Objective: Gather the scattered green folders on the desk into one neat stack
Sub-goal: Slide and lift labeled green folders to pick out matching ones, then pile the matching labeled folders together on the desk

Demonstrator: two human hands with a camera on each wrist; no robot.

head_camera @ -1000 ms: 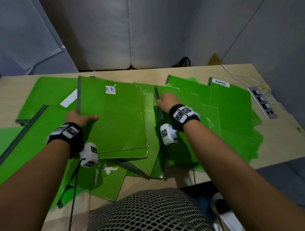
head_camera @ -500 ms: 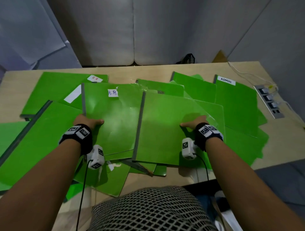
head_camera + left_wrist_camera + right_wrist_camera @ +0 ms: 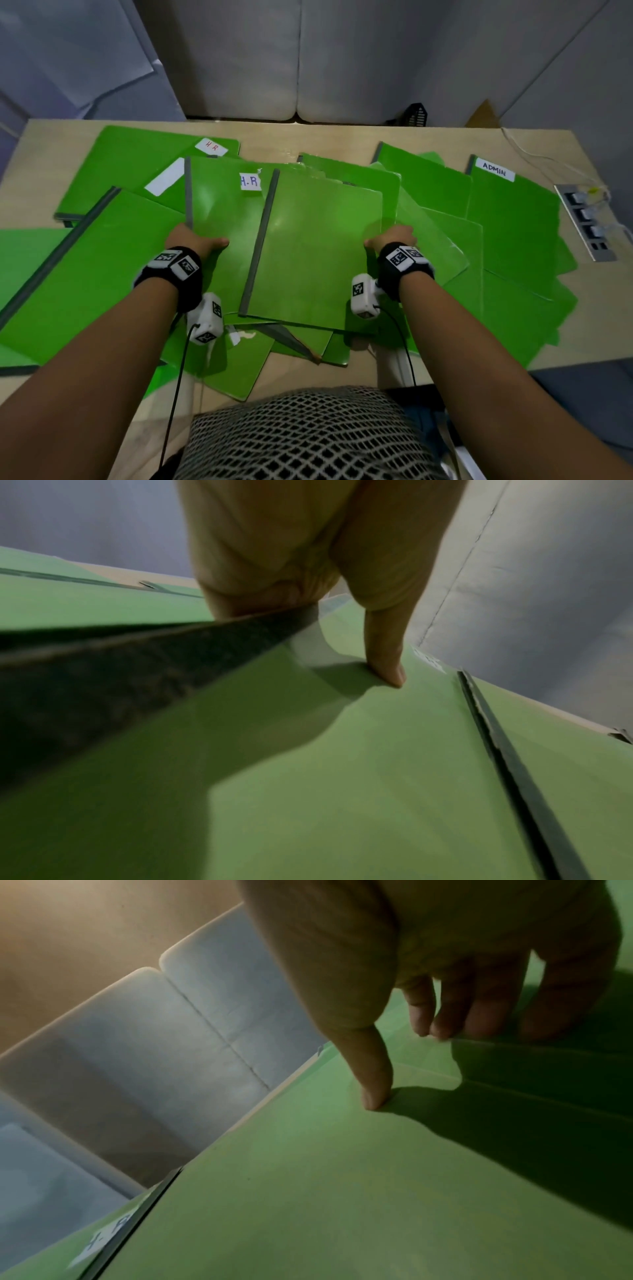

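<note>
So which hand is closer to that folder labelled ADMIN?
Right. The right hand sits a couple of folders left of the ADMIN folder; the left hand is far across the pile.

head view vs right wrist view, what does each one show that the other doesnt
Only the head view shows the left hand gripping the H.R folder by its spine edge, the ADMIN folder, the power strip and the wooden desk.

Only the right wrist view shows the fingers curled under the plain top folder's edge, with the thumb pressed on its cover.

Both show the right hand holding that folder, which overlaps the H.R label, and the pale cushions behind the desk.
</note>
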